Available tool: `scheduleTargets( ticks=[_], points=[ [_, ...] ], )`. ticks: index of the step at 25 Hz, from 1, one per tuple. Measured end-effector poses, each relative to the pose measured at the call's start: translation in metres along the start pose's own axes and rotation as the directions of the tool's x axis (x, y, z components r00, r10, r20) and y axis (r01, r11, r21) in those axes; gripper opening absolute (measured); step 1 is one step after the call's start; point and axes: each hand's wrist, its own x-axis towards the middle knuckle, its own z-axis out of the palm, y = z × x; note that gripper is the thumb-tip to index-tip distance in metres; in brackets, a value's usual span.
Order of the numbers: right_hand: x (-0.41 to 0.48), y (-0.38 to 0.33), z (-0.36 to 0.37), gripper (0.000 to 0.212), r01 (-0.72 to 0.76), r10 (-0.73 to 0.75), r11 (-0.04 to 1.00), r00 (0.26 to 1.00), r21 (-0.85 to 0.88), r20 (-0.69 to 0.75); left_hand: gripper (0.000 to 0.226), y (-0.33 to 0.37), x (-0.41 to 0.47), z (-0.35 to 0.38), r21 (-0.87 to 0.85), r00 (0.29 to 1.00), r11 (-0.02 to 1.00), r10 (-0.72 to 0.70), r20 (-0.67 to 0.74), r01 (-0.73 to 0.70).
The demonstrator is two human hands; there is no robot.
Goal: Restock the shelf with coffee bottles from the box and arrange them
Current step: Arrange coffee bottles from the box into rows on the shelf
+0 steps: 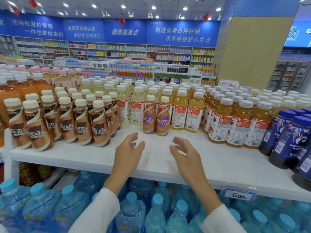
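The white shelf (218,167) is the broadest thing here, and near the middle of it stand two purple-labelled Nescafé coffee bottles (149,118). They are upright, side by side and touching, with bare shelf in front of them.

Below that pair, under the shelf board, is a mass of blue-capped water bottles (131,214). To the left of the pair is a block of brown-labelled Nescafé coffee bottles (99,126) with cream caps, in several rows, its front row reaching nearer the shelf edge than the pair does. To the right of the pair, orange tea bottles (235,125) with white caps stand in deep rows. Directly behind the pair and just beside it on both sides are pale yellow drink bottles (180,113). Far right of the pair are dark blue bottles (286,137) with blue caps.

In front of the pair, both hands hover over the bare shelf, each coming out of a white sleeve. The left hand (127,152) is a little left of the pair, with loose, spread fingers and nothing in it. The right hand (185,153) is a little right of the pair, equally relaxed and empty. Neither touches the pair.

Lower right of the pair, a price tag (239,195) reading 6.00 hangs on the shelf edge.
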Motion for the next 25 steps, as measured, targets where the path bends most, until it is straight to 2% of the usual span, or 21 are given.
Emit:
scheduleTargets(
  ticks=[3, 7, 10, 11, 14, 19, 22, 25],
  points=[
    [-0.054, 0.000, -0.014, 0.029, -0.004, 0.000, 0.997, 0.999, 0.081, 0.052, 0.035, 0.001, -0.065, -0.014, -0.115, 0.999, 0.993, 0.010, -0.051, -0.016],
    [-0.108, 0.014, -0.012, 0.028, 0.034, -0.041, 0.986, 0.998, 0.163, 0.042, 0.024, -0.009, -0.138, -0.026, -0.265, 0.983, 0.962, -0.112, -0.148, 0.070],
    [-0.141, 0.030, 0.009, 0.061, 0.071, -0.080, 0.991, 0.993, 0.110, 0.083, 0.025, -0.034, -0.183, -0.031, -0.244, 0.958, 0.966, -0.152, -0.243, 0.092],
    [-0.151, 0.035, 0.019, 0.063, 0.054, -0.064, 0.994, 0.992, 0.095, 0.107, 0.027, -0.044, -0.196, -0.034, -0.229, 0.941, 0.967, -0.175, -0.290, 0.110],
    [-0.179, 0.046, 0.050, 0.040, -0.004, -0.025, 0.992, 0.973, 0.127, 0.230, 0.036, -0.076, -0.233, -0.053, -0.200, 0.890, 0.956, -0.275, -0.365, 0.213],
    [-0.224, 0.066, 0.113, 0.054, -0.072, 0.032, 0.995, 0.899, 0.074, 0.436, 0.023, -0.117, -0.302, -0.114, -0.300, 0.776, 0.893, -0.442, -0.451, 0.335],
    [-0.257, 0.064, 0.164, 0.046, -0.117, 0.068, 0.992, 0.840, 0.057, 0.538, 0.022, -0.144, -0.345, -0.164, -0.327, 0.682, 0.857, -0.516, -0.518, 0.399],
    [-0.297, 0.051, 0.231, 0.046, -0.085, 0.099, 0.995, 0.794, -0.052, 0.599, 0.024, -0.173, -0.386, -0.212, -0.376, 0.583, 0.833, -0.553, -0.594, 0.407]
  ],
)
